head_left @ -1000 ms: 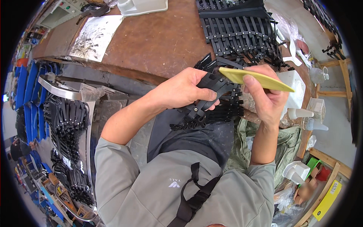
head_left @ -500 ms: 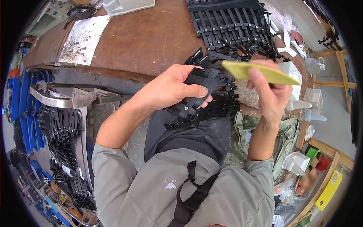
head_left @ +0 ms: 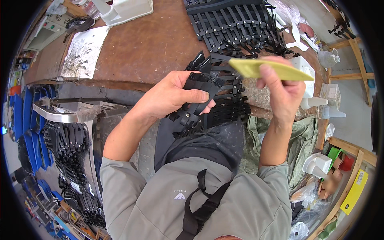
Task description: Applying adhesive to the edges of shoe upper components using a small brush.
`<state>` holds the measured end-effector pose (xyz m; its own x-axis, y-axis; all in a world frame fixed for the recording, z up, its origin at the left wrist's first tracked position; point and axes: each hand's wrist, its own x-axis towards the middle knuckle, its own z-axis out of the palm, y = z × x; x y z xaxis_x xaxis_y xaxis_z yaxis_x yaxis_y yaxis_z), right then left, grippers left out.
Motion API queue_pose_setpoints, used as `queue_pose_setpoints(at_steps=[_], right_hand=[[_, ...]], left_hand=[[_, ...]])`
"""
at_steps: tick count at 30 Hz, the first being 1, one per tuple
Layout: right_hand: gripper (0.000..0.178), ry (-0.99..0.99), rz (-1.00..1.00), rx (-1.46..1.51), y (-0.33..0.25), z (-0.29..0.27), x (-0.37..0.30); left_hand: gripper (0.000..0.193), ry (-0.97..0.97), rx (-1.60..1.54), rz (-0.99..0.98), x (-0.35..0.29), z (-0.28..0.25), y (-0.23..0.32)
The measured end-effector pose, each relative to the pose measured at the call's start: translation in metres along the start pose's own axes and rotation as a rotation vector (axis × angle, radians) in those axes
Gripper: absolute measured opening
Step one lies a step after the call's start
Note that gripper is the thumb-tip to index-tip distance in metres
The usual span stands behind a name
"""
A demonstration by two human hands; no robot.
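Observation:
My left hand [head_left: 170,94] is closed around a bundle of black straps [head_left: 199,95], thumb on top and fingers beneath. The strap ends at the top look rough or shiny, as if coated. To its right, my right hand [head_left: 282,90] grips a flat, tapered yellow-green piece [head_left: 246,69] that looks like a tool. Its narrow left end points at the straps without touching them, and what lies beneath it is hidden. More riveted black straps [head_left: 232,89] hang in a row over the table edge, and several rest above my lap [head_left: 192,148].
A brown table [head_left: 136,44] spans the far side, bearing a large sheet of riveted black straps [head_left: 228,28], a stained white paper [head_left: 85,52] and a white container [head_left: 132,10]. White bottles [head_left: 314,102] line the right. Left, a metal-framed rack [head_left: 60,112] holds more black straps.
The whole view has shifted slightly, so the table and both hands appear farther left. Both hands keep their grips, and the yellow-green piece stays beside the straps.

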<state>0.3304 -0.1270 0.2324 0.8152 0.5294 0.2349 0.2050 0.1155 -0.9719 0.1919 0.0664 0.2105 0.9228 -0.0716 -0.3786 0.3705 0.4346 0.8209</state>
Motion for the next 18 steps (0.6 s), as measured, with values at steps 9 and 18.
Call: queue_pose_setpoints(at_steps=[9, 18], right_hand=[[0.015, -0.275, -0.347, -0.164, -0.005, 0.018, 0.005], [0.012, -0.368, -0.293, -0.141, -0.007, 0.001, -0.008]], left_hand=[[0.019, 0.014, 0.049, -0.011, -0.002, 0.005, 0.000], [0.016, -0.006, 0.000, 0.044, -0.006, 0.001, -0.001]])
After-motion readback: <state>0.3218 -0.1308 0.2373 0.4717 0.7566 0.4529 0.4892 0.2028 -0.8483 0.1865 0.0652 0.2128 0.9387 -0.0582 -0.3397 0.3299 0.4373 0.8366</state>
